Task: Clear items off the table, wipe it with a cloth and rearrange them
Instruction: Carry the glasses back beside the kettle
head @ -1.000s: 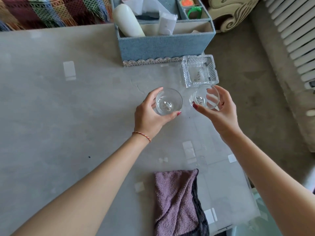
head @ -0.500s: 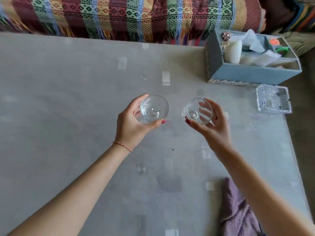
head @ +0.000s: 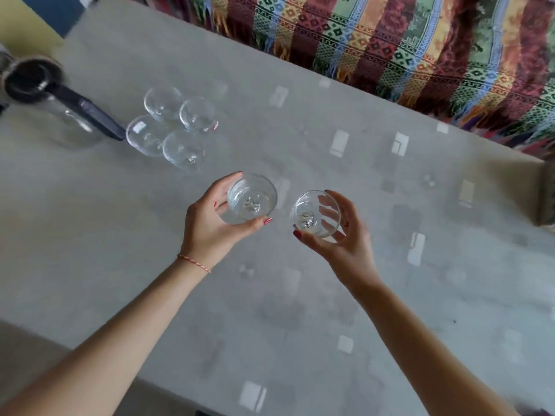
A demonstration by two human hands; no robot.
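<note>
Over the grey table (head: 300,295), left hand (head: 210,226) and right hand (head: 345,250) each grasp a glass.

1. The clear glass jug with a black lid and dark handle (head: 57,115) is smeared by motion blur, and the left edge cuts off part of its lid.
2. The four clear drinking glasses clustered on the table (head: 171,127) blur into one another; whether they touch cannot be told.
3. The striped, fringed woven blanket (head: 405,40) runs out past the top and right edges.
4. A grey-green object at the right edge (head: 547,193) is mostly cut off and cannot be identified.
5. Both forearms leave the frame at the bottom.
</note>
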